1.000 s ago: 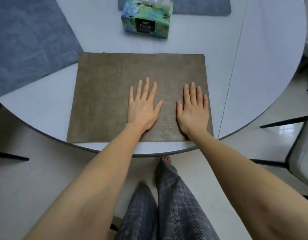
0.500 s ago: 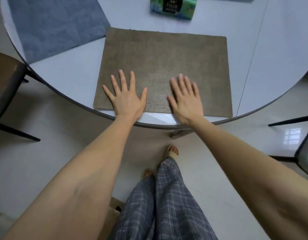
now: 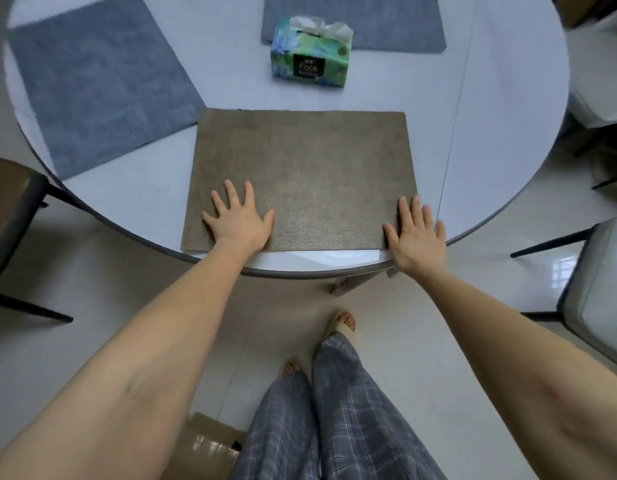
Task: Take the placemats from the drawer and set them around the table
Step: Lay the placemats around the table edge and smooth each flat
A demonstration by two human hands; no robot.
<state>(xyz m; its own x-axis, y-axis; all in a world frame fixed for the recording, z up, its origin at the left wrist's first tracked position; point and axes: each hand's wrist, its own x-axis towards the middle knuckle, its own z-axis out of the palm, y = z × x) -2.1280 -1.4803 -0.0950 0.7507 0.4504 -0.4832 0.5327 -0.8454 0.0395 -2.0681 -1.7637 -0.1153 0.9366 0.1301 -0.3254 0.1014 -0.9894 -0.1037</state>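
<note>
Three placemats are laid on the round worktop. The brown placemat lies under both hands, with its near edge just short of the worktop rim, a placing judged to mark one seat. The left hand is pressed flat on the near left part of it, the fingers straight and spread wide, nothing being held. The right hand is laid flat at the near right corner, its fingers straight and spread, partly on the mat and partly on the bare worktop beside it; this is judged to be a smoothing or squaring of the mat against the rim.

Beyond the left fingers and off to their left, a blue-grey placemat is set at an angle, following the curve of the rim. Far beyond the fingers of both hands, a second blue-grey placemat is set at the opposite side. Between it and the brown mat a tissue pack is stood, tissue drawn up at its top. On its black label the word "Face" can be read; the smaller characters cannot be made out.
</note>
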